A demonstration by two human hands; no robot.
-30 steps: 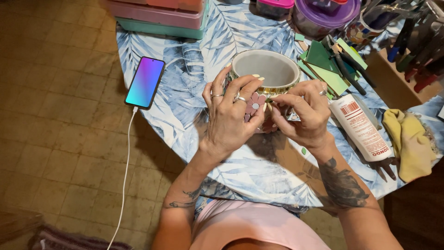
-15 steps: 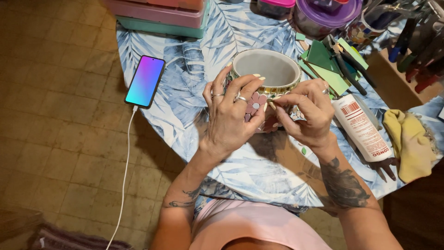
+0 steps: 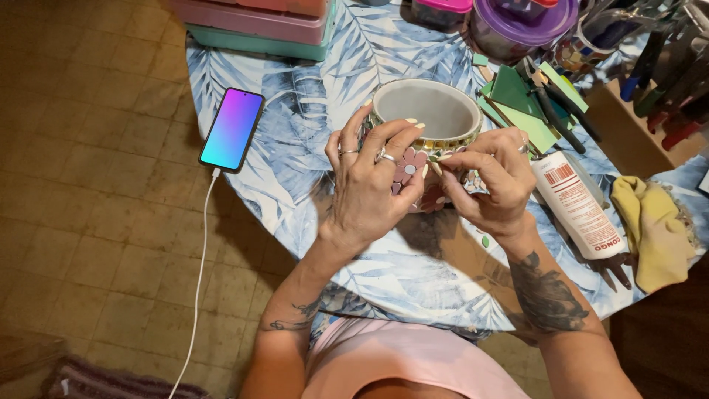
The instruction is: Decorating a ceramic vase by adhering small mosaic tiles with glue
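The pot stands near the middle of the table. The left hand grips its near side, fingers spread over the flower tiles; the right hand pinches a tile against it.

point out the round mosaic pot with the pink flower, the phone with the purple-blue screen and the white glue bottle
round mosaic pot with the pink flower (image 3: 436,111), head view, on its grey inner wall
phone with the purple-blue screen (image 3: 232,129), head view, middle of the screen
white glue bottle (image 3: 580,207), head view, middle of its body
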